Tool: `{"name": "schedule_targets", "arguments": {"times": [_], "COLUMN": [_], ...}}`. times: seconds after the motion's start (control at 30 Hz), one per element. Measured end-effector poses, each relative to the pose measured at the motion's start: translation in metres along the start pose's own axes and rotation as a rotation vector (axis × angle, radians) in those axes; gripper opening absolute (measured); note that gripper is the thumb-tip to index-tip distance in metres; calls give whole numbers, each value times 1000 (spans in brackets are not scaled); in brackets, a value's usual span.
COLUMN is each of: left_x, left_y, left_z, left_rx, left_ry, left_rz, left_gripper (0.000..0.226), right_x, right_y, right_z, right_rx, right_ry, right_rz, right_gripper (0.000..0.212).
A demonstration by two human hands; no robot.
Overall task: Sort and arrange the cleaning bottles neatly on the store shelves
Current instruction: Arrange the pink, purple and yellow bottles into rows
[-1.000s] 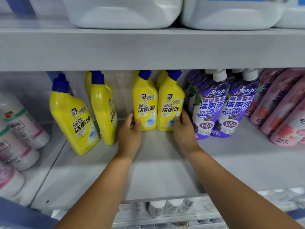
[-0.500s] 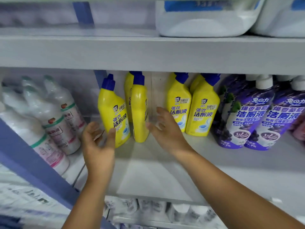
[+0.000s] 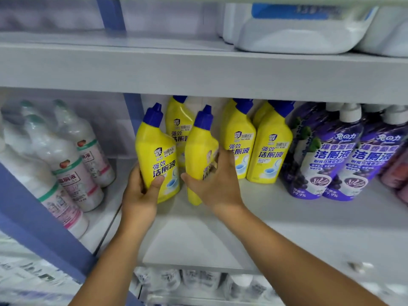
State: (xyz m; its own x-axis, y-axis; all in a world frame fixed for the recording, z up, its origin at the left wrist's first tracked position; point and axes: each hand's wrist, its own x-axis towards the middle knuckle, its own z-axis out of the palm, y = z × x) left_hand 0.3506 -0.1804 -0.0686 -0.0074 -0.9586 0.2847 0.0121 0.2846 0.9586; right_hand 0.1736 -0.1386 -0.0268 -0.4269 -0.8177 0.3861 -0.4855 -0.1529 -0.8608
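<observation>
Left hand grips the lower body of a yellow bottle, thumb across its label. Right hand wraps a second yellow bottle just beside it; that one is turned side-on and tilted. I see both bottles at the left of the middle shelf. A third yellow bottle stands behind them. To the right, two upright yellow bottles, then purple bottles. Left bay: white bottles. White jugs above.

Yellow bottles with blue caps, purple bottles white-capped, grey shelf.
</observation>
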Motion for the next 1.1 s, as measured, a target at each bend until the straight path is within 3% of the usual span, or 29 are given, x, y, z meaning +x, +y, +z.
{"name": "schedule_targets", "arguments": {"times": [0.13, 0.3, 0.4, 0.6, 0.8, 1.1], "left_x": [-5, -22, -31, -30, -35, -18], "left_y": [5, 14, 16, 17, 12, 8], "left_z": [18, 74, 108, 137, 139, 143], "left_rx": [-73, -122, -126, -22, 136, 221], "left_ry": [-128, -257, -333, -362, -214, -208], "left_rz": [-35, -53, -76, -84, -3, -8], "left_gripper": [31, 50, 49, 41, 49, 44], "right_x": [-24, -19, -16, -12, -36, -9], "right_y": [13, 32, 48, 71, 99, 97], "right_z": [-44, -109, -130, -140, -138, -132], "right_rx": [64, -4, -35, -21, -34, -15], "right_ry": [162, 285, 349, 277, 218, 173], "right_rz": [42, 135, 148, 126, 154, 259], "right_gripper": [92, 93, 101, 121, 64, 52]}}
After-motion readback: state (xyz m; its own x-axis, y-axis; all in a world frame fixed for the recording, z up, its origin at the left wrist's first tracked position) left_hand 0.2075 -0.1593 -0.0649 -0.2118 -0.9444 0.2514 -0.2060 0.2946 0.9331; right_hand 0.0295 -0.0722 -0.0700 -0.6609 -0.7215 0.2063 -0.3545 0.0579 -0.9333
